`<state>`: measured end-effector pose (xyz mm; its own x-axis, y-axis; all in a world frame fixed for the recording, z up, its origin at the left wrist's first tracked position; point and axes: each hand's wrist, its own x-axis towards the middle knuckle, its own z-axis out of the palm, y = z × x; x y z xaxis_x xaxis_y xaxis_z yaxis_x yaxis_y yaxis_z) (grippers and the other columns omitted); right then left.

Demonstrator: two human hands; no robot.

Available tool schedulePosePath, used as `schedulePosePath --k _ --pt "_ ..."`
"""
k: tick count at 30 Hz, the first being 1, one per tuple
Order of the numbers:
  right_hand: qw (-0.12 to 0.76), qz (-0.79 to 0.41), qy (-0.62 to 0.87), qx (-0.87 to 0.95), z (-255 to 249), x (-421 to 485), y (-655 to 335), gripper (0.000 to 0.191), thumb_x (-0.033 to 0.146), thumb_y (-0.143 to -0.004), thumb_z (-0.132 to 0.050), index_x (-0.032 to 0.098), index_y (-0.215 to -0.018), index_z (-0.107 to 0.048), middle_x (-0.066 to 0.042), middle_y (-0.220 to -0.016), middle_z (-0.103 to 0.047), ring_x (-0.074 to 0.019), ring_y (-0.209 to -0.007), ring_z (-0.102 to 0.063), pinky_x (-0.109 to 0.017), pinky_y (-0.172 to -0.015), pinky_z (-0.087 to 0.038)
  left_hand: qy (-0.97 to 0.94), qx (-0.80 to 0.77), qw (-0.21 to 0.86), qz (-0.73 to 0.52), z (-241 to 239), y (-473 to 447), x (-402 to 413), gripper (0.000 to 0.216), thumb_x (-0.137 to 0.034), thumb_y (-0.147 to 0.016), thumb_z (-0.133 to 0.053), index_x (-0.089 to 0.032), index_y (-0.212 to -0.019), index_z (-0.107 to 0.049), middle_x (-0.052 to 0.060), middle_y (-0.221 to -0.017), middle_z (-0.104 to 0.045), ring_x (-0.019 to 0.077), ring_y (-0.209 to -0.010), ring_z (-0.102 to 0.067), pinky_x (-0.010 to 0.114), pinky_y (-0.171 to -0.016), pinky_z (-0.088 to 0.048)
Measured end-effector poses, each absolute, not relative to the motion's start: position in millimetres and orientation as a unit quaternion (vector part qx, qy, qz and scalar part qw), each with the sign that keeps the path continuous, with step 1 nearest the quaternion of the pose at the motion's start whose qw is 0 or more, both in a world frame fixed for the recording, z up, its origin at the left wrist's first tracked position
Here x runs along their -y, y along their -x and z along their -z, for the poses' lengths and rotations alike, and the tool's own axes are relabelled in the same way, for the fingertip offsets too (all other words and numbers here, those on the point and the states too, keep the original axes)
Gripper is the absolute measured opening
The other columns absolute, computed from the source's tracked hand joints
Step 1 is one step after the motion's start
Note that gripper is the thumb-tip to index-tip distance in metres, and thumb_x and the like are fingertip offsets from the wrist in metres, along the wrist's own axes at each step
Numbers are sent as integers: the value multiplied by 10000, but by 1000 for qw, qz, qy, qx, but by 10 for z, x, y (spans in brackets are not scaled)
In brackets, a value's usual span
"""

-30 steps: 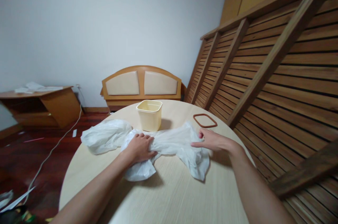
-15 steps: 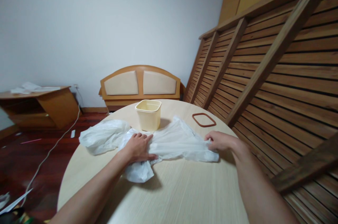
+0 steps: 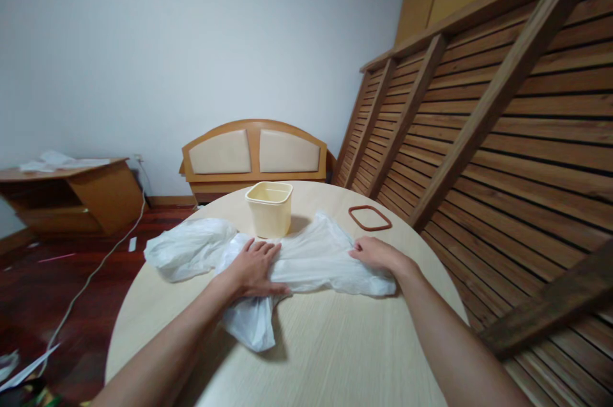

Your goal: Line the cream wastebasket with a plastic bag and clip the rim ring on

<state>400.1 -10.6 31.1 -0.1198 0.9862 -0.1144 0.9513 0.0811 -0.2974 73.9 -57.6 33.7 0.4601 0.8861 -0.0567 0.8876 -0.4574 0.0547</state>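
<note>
A: What does the head view show on the round table (image 3: pixel 335 349)?

B: Thin white plastic (image 3: pixel 318 266), crumpled, lying across the middle. Its left end reaches the table's left edge; its other end stops short of the right edge.

A: And the left hand (image 3: pixel 253 268)?

B: Palm down on the plastic, fingers extended and slightly spread. Crumpled plastic juts from beneath it toward the near edge.

A: The right hand (image 3: pixel 378 255)?

B: At the plastic's right part, fingers curled against it; whether they pinch it cannot be told.

A: Other objects?

B: A cream square tub (image 3: pixel 269 218), upright and open-topped, just beyond the plastic toward the far edge. A brown rounded ring (image 3: pixel 371 229) lies flat near the far right edge, apart from both hands.
</note>
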Motion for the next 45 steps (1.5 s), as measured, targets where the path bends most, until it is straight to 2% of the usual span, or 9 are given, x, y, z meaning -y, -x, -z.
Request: schedulePosePath --k 5,12,16,20,24,31,34,39,45 --pt "136 -88 698 698 -319 6 -4139 361 355 -1016 -362 140 -976 -649 -123 -971 -727 -202 -874 -658 -249 -670 -400 -847 -528 54 23 -379 -764 604 1228 -836 -589 -648 -132 -1537 -307 198 -1503 -464 388 -1412 -379 557 -1208 -158" --pt "81 -82 737 666 -244 10 -4229 108 257 -860 -648 158 -846 -688 -131 -897 -744 -263 -838 -696 -292 -660 -431 -863 -503 44 19 -324 -746 575 1053 -779 -647 -661 -177 -1479 -427 179 -1429 -548 390 -1336 -468 571 -1183 -210" --pt "104 -16 739 665 -330 113 -3968 267 255 -942 -528 120 -1141 -644 -217 -1153 -686 -335 -1088 -647 -389 -841 -466 -868 -495 29 10 -297 -773 587 943 -757 -680 -654 -188 -1419 -510 174 -1368 -593 392 -1293 -504 571 -1165 -242" --pt "191 0 588 786 -344 218 -3515 429 369 -1018 -387 157 -1362 -533 -147 -1386 -584 -260 -1312 -509 -388 -1103 -358 -879 -476 14 5 -304 -837 633 892 -744 -699 -648 -180 -1383 -552 174 -1312 -618 384 -1227 -546 566 -1141 -287" --pt "141 -114 423 888 -189 274 -3217 648 577 -1005 -318 250 -1563 -268 -43 -1646 -240 -242 -1528 -144 -462 -1237 -111 -888 -459 10 6 -318 -894 687 889 -756 -711 -629 -187 -1390 -552 177 -1336 -604 380 -1230 -546 552 -1138 -300" --pt "2 -200 528 826 -18 228 -3325 739 668 -968 -211 261 -1585 -191 -17 -1674 -68 -320 -1534 21 -560 -1221 -9 -859 -510 27 31 -329 -881 687 1184 -850 -588 -645 -189 -1526 -355 227 -1517 -430 418 -1362 -446 572 -1169 -236" --pt "-20 -188 584 789 7 191 -3402 753 675 -953 -217 285 -1592 -132 22 -1675 -3 -337 -1526 70 -570 -1216 7 -839 -542 17 37 -337 -837 671 1256 -856 -547 -663 -169 -1540 -317 243 -1460 -491 426 -1299 -508 570 -1124 -310" --pt "-42 -178 624 760 35 166 -3419 783 698 -933 -199 294 -1595 -90 41 -1671 42 -347 -1520 97 -604 -1201 8 -836 -547 -18 41 -374 -808 687 993 -833 -582 -668 -159 -1309 -615 205 -1188 -675 418 -1129 -607 570 -1050 -381" --pt "-28 -170 627 760 49 155 -3433 764 673 -950 -206 271 -1594 -124 -7 -1676 6 -358 -1522 67 -623 -1194 -12 -914 -402 50 -37 -437 -838 692 609 -646 -903 -485 -249 -1357 -569 109 -1406 -563 289 -1270 -536 425 -1110 -365"
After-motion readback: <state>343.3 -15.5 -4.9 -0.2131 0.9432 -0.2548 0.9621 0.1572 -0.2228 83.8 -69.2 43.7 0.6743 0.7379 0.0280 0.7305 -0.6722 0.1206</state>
